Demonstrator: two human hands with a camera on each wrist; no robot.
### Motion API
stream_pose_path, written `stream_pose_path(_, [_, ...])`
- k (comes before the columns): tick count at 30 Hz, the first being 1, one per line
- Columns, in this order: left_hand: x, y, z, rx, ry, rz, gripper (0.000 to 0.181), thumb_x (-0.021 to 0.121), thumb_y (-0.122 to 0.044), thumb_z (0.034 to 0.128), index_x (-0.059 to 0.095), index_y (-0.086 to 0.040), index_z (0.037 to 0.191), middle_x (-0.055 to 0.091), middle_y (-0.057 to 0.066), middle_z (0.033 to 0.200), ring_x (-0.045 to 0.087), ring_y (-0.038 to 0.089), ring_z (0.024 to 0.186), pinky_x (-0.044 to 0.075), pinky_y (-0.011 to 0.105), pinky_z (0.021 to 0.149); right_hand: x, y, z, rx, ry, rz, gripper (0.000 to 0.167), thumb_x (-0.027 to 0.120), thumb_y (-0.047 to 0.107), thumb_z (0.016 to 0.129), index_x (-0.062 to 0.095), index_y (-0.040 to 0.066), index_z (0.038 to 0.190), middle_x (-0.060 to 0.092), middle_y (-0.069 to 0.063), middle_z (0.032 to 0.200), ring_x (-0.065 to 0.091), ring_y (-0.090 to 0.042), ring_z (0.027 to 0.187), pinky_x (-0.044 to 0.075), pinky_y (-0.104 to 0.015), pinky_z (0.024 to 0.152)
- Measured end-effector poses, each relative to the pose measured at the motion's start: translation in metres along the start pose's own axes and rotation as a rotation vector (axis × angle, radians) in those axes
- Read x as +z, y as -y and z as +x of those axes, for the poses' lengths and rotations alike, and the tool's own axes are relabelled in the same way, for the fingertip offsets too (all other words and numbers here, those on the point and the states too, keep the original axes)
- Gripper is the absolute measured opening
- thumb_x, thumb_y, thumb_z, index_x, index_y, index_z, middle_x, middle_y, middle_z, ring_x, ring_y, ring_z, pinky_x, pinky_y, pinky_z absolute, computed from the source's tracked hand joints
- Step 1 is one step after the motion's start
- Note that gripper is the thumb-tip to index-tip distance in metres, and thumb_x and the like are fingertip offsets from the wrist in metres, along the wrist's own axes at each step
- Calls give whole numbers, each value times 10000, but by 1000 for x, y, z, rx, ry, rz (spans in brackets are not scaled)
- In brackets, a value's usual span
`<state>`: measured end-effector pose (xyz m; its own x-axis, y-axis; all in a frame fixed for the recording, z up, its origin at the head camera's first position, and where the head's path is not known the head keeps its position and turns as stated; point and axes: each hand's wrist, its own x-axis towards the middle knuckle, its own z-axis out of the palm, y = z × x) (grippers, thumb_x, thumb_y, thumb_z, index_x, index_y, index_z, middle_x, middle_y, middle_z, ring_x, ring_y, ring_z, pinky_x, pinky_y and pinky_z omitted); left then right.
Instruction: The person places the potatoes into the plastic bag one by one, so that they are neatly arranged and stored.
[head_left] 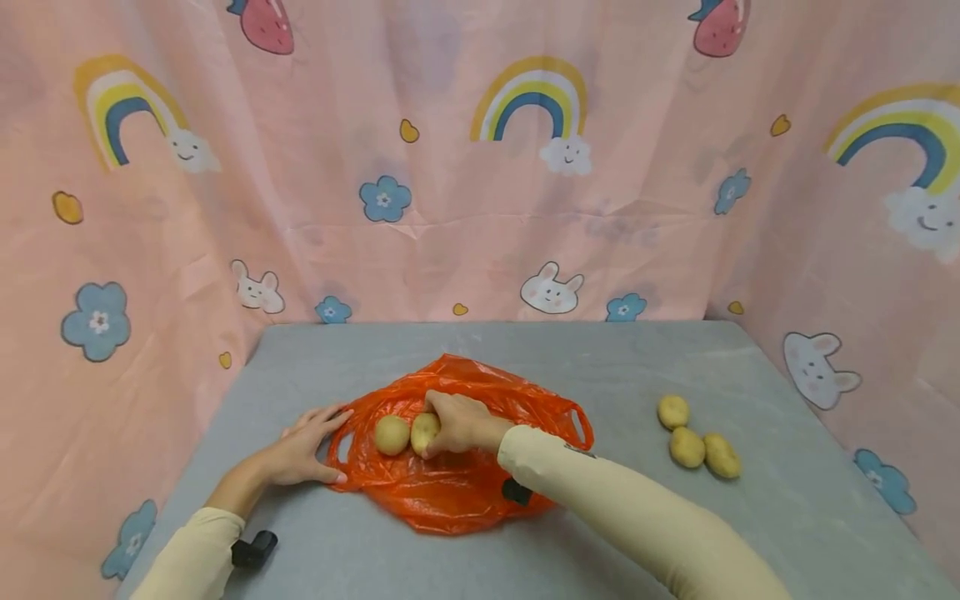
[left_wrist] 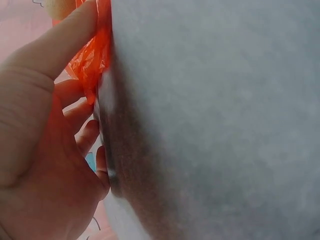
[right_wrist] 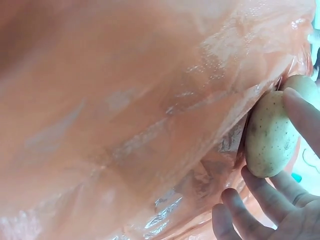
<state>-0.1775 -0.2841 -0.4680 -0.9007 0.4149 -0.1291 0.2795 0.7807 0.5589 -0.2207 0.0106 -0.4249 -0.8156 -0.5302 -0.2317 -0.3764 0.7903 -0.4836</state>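
Observation:
An orange-red plastic bag lies spread flat on the grey table, its handle loops out to the left and right. My right hand holds a potato over the middle of the bag, thumb on one side and fingers on the other; the right wrist view shows this potato close up. Just left of it a second potato rests on the bag. At the bag's left handle my left hand has its fingers spread, touching the plastic edge. In the left wrist view the thumb lies against the bag.
Three more potatoes sit close together on the right of the table: one potato behind, another potato and a third potato in front. A pink patterned curtain surrounds the table's back and sides.

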Motion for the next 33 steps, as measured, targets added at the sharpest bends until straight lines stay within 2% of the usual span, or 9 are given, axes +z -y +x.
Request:
stream_pose_path(9, [1, 2, 1, -18, -6, -9, 1030, 869, -413, 753, 360, -31, 1562, 235, 231, 1650, 201, 517, 1461, 158, 833, 1033, 1, -3, -2, 3, -9, 0, 470, 880, 340, 783, 575, 197, 1113, 647, 28, 1027, 574, -121, 857, 456, -302, 749])
stream_pose_path(17, [2, 3, 1, -19, -10, -12, 1029, 875, -406, 748, 364, -42, 1563, 241, 227, 1649, 218, 509, 1459, 174, 821, 1033, -4, -4, -7, -18, 25, 61, 545, 864, 315, 805, 590, 146, 1244, 659, -32, 1215, 618, -170, 1029, 510, -370, 909])
stream_pose_path(24, [4, 3, -1, -20, -7, -11, 1018, 878, -389, 746, 373, -35, 1557, 255, 227, 1645, 228, 507, 1452, 177, 821, 1028, -8, -12, -12, -8, 13, 141, 654, 846, 354, 821, 558, 114, 1357, 606, -99, 1373, 581, -289, 1261, 469, -480, 1069])
stream_pose_path(30, [4, 2, -1, -17, -7, -26, 1020, 878, -383, 750, 366, -31, 1559, 237, 237, 1648, 198, 520, 1459, 137, 842, 1029, -18, -20, -19, -39, 4, 188, 627, 826, 307, 849, 555, 76, 1364, 580, -165, 1406, 545, -357, 1315, 449, -520, 1088])
stream_pose_path(33, [3, 2, 0, -4, -14, -23, 1023, 876, -391, 751, 365, -29, 1559, 237, 243, 1646, 201, 524, 1453, 155, 832, 1028, -26, -22, -24, -54, -9, 218, 624, 817, 299, 860, 548, 71, 1376, 570, -173, 1418, 533, -370, 1329, 446, -535, 1085])
